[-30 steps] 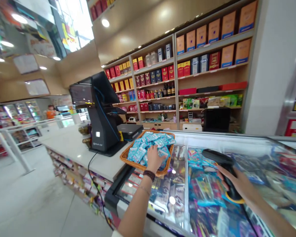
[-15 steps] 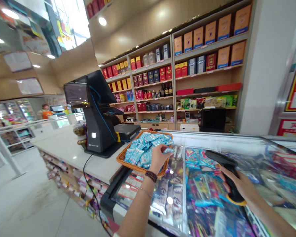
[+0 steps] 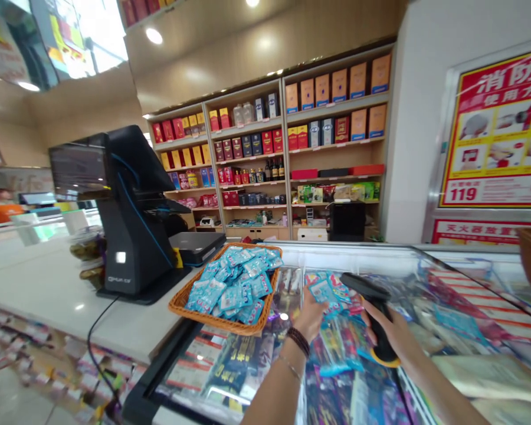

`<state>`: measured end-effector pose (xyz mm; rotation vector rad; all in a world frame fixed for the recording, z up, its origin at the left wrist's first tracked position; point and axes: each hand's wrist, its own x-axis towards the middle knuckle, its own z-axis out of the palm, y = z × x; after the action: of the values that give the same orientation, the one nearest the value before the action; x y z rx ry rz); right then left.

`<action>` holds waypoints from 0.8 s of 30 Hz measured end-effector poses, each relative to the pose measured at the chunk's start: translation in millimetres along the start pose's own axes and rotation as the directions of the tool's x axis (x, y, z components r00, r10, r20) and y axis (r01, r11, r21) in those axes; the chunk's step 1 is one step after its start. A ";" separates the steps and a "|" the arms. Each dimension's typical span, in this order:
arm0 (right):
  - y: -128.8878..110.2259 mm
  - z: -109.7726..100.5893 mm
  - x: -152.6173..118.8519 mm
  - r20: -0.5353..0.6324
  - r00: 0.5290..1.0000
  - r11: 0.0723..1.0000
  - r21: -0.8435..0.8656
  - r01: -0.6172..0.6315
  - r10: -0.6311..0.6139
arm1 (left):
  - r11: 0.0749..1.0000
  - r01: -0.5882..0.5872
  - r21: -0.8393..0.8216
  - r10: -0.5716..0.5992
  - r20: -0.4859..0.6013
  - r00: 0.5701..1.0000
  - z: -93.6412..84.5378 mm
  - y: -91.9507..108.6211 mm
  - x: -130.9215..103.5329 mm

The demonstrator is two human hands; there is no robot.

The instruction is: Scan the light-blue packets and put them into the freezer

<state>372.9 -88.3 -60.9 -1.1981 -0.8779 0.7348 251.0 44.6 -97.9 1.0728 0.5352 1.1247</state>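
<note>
One packet [image 3: 322, 293] is shifting away from the basket [image 3: 243, 327] to just right of centre, the left hand [image 3: 311, 314] apparently pinching it narrowly; the right hand [image 3: 390, 326] is gripping the scanner [image 3: 363, 285] nearby; a loosening pinch or bump could be sending it onto the glass [image 3: 228, 363]

Hands [image 3: 310, 316], 2; handheld scanner [image 3: 366, 287], 1; filled wicker basket [image 3: 221, 322], 1; blue packets [image 3: 234, 283], many, overlapping; orange-and-blue shelf boxes [image 3: 358, 81], 8; foreground terminal [image 3: 128, 242], 1

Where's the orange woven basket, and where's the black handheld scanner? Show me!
Orange woven basket [image 3: 216, 320]: head view, on its near rim.
Black handheld scanner [image 3: 371, 290]: head view, on its upper part.
</note>
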 end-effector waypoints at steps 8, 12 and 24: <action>2.0 -1.5 -6.7 0.097 0.995 0.996 -0.086 -0.009 0.018 | 0.955 -0.094 0.281 0.100 -0.007 0.995 -24.4 6.3 -6.5; 1.5 3.4 -14.0 0.134 0.990 0.994 -0.107 -0.023 0.037 | 0.949 -0.136 0.284 0.141 0.003 0.990 -24.9 8.0 -8.9; -4.0 5.8 -20.3 0.175 0.983 0.993 -0.113 -0.043 0.062 | 0.956 -0.151 0.252 0.151 0.017 0.988 -27.7 3.3 -5.9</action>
<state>358.1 -104.0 -59.9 -1.2695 -1.0486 0.8561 225.0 50.8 -107.8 1.3520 0.6181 1.2134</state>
